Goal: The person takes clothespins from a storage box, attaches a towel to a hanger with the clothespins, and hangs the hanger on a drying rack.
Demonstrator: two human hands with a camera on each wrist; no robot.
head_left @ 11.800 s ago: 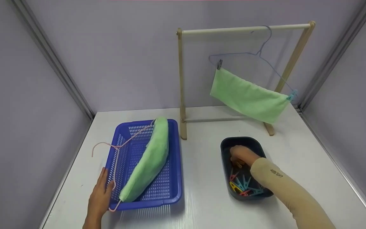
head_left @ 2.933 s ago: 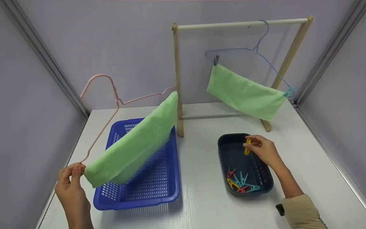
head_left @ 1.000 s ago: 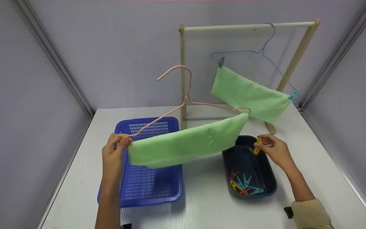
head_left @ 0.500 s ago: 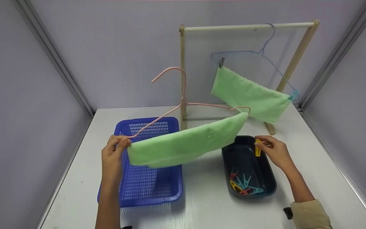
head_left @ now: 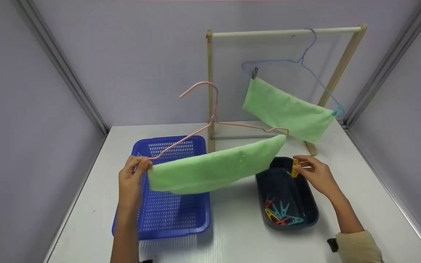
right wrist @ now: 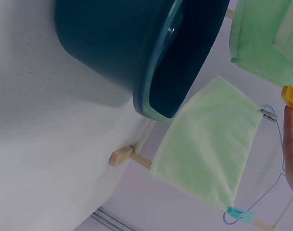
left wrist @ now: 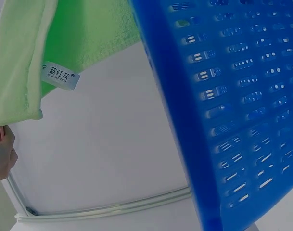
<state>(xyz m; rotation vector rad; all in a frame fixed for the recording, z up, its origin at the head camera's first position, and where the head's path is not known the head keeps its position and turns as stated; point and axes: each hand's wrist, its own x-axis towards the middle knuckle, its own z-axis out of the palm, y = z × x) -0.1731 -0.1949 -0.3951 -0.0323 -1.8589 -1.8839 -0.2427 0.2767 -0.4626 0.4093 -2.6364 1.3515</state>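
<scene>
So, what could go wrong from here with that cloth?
Two things, perhaps. No clothespin shows on the held green cloth, so it might slide off the pink hanger, especially as the left hand grips only one end and the rest could swing. Also, the right hand holds the yellow clothespin just with its fingertips, near the rim of the dark tray, so a slip could drop it in.

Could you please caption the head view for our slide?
Left hand holds the pink hanger with its cloth; right hand pinches a yellow clip.
</scene>
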